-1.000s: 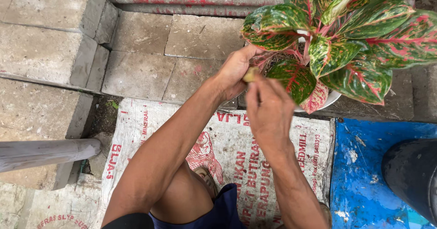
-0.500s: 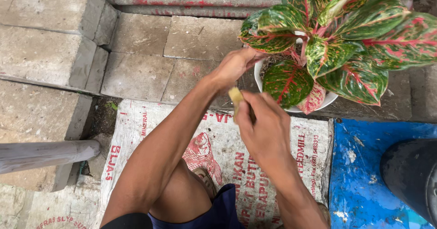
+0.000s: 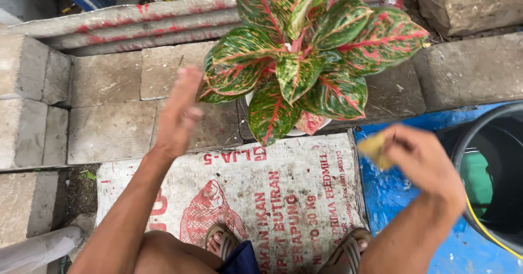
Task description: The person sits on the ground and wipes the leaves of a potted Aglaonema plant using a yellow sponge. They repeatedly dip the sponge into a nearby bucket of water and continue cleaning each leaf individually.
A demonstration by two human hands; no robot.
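Fingers of the right hand (image 3: 422,162) are pinching a small yellowish leaf scrap (image 3: 375,148), blurred, and holding it out over the blue tarp (image 3: 392,198), well apart from the plant and close to the rim of the dark bucket (image 3: 490,170) at the right edge. Fingers of the left hand (image 3: 180,116) are lying straight and pressed together, the palm open and holding nothing, hanging in the air just left of the foliage without touching it.

Nearest of all, two sandalled feet (image 3: 348,249) are standing on a printed white feed sack (image 3: 261,198) that is lying flat on the ground, with the tarp meeting its right edge. Just beyond the sack, a potted plant (image 3: 305,61) with red-veined green leaves is sitting in a white pot (image 3: 318,127) at the edge of the grey paving slabs (image 3: 109,110); the leaves are spreading wide and hiding most of the pot. A yellow hose (image 3: 485,225) is running along the bucket's lower rim. Farther back, a corrugated sheet (image 3: 136,26) with red streaks is lying along the slabs, and rough concrete blocks (image 3: 468,1) are sitting at the upper right.
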